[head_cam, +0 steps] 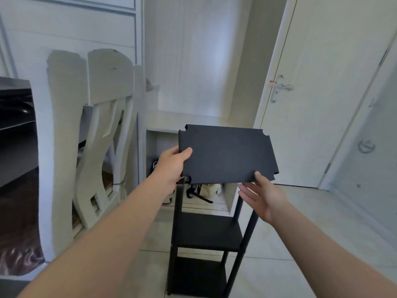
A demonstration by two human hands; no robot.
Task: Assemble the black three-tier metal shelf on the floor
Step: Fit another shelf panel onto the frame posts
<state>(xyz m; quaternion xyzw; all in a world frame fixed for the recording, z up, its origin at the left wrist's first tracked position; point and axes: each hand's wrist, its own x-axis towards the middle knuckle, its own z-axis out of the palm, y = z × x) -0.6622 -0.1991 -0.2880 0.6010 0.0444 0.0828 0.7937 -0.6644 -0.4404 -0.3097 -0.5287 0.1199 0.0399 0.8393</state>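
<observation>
A black shelf frame (206, 233) stands upright on the tiled floor, with two black tiers fitted between its posts. Above its post tops I hold a third black shelf panel (227, 154), flat, with notched corners. My left hand (171, 166) grips the panel's left edge, thumb on top. My right hand (261, 197) touches the panel's near right edge, thumb on the top face and straight fingers spread below. The panel hides the upper ends of the rear posts.
White wooden slatted pieces (96, 136) lean against a white cabinet on the left. A low white cubby (193, 125) with bags inside stands behind the shelf. A white door (322, 82) is at the right. Pale floor tiles surround the shelf.
</observation>
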